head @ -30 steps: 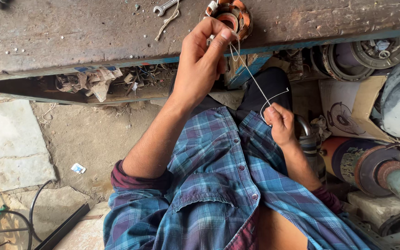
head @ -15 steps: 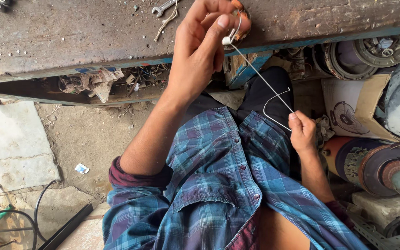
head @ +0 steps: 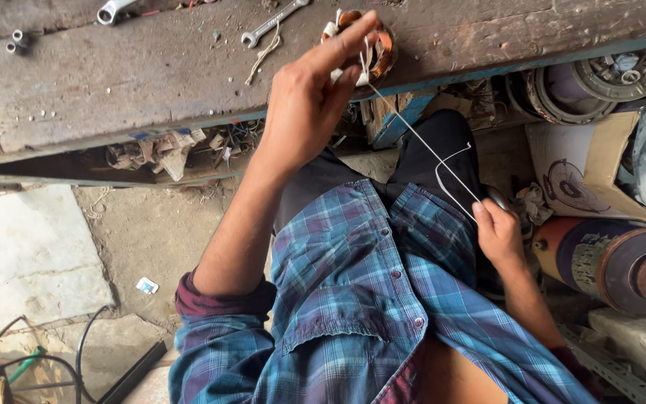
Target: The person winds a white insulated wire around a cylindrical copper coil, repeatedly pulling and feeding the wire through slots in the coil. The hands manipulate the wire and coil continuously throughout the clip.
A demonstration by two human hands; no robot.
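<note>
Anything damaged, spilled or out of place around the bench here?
Nothing looks broken. Crumpled paper scraps and wire bits are stuffed untidily under the workbench. The left hand steadies the copper coil; the right hand pulls a white string taut.

A thin white cord [head: 420, 142] runs taut from the round copper-wound coil [head: 371, 45] at the left grip down to the right grip.

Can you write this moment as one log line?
left hand: on copper coil | right hand: pulling white string taut | wooden bench
</note>
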